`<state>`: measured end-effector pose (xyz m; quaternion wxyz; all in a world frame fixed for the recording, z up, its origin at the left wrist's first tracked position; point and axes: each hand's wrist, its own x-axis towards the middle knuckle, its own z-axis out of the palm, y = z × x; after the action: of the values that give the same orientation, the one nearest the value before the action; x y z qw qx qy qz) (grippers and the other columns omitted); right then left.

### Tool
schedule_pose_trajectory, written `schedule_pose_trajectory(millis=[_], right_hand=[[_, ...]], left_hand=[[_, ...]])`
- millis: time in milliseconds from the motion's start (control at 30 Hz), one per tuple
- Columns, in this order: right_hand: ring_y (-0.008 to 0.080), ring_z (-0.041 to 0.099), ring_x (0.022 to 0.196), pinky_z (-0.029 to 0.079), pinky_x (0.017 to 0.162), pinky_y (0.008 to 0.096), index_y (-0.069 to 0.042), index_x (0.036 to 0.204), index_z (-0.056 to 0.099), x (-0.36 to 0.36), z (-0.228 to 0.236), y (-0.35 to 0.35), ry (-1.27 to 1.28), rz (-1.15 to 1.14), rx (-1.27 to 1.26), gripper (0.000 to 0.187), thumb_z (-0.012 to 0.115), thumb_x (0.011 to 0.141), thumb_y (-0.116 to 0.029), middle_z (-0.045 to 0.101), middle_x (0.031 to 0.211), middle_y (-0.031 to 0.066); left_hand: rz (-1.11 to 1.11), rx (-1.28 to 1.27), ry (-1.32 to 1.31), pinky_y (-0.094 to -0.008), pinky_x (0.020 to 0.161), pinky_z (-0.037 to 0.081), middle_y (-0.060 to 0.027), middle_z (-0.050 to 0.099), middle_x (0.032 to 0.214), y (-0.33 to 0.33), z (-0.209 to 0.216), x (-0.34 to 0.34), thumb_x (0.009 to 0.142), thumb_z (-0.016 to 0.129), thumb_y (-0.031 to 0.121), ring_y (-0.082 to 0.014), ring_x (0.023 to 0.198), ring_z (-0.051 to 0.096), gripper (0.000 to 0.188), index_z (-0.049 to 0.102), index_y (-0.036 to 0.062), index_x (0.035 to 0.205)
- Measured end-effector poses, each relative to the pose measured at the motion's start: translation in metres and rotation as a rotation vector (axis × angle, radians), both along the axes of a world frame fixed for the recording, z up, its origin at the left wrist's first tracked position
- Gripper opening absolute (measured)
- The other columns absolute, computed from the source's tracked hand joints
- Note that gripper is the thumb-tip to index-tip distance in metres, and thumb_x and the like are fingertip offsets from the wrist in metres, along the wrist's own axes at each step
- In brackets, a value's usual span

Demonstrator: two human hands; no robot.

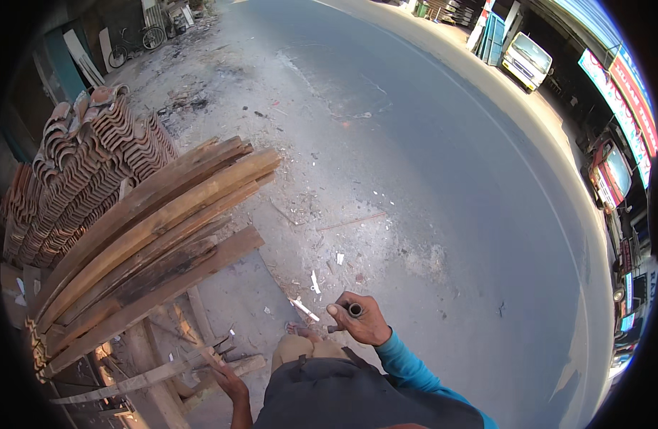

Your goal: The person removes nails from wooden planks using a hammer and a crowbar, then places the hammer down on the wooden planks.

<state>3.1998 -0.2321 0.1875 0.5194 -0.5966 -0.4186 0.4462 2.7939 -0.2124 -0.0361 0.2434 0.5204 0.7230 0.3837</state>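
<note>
My right hand (363, 322), at the end of a blue sleeve, is closed round a dark tubular tool (355, 309). Its round, hollow-looking end faces up, and a short dark piece sticks out below my fingers; the rest is hidden. Lower and to the left, my left hand (229, 377) grips a narrow wooden strip (150, 375) near its right end. This strip slants down to the left over other timber. Beyond it lies a stack of long brown wooden beams (157, 222).
Stacked curved roof tiles (93, 175) stand at the left, behind the beams. White scraps (315, 282) and debris litter the ground ahead of my feet. A paved road (443, 143) runs along the right, with a parked truck (527, 61) across it. A bicycle (137, 44) stands far left.
</note>
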Motion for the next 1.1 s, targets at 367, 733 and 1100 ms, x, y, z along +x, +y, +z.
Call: schedule_pose_trajectory(millis=[367, 733, 1100], right_hand=[[0.0078, 0.051, 0.062, 0.043, 0.056, 0.0263, -0.002, 0.082, 0.060, -0.026, 0.031, 0.126, -0.009, 0.293, 0.069, 0.027, 0.068, 0.096, -0.024, 0.058, 0.066, 0.0011], [0.0154, 0.046, 0.047, 0.036, 0.044, 0.0268, -0.005, 0.076, 0.045, -0.050, 0.067, 0.196, 0.291, 0.702, 0.444, 0.045, 0.058, 0.101, -0.040, 0.045, 0.055, 0.0067], [0.0173, 0.049, 0.051, 0.044, 0.051, 0.0291, -0.008, 0.085, 0.046, -0.137, 0.108, 0.229, 0.706, 0.861, 0.698, 0.043, 0.030, 0.110, -0.039, 0.042, 0.059, 0.0037]], left_hand=[[0.054, -0.090, -0.070, -0.0438, 0.092, 0.047, -0.0254, 0.065, 0.115, 0.013, 0.089, 0.036, 0.096, 0.055, 0.018, -0.0408, 0.107, 0.062, 0.035, 0.058, -0.0068, 0.121], [0.281, -0.320, 0.029, -0.0494, 0.090, 0.048, -0.0313, 0.059, 0.116, 0.021, 0.091, 0.062, 0.095, 0.064, 0.035, -0.0447, 0.108, 0.060, 0.055, 0.041, -0.0016, 0.129], [0.510, -0.179, 0.119, -0.0486, 0.090, 0.047, -0.0243, 0.057, 0.111, 0.022, 0.084, 0.085, 0.092, 0.066, 0.030, -0.0429, 0.104, 0.059, 0.050, 0.044, 0.0003, 0.126]])
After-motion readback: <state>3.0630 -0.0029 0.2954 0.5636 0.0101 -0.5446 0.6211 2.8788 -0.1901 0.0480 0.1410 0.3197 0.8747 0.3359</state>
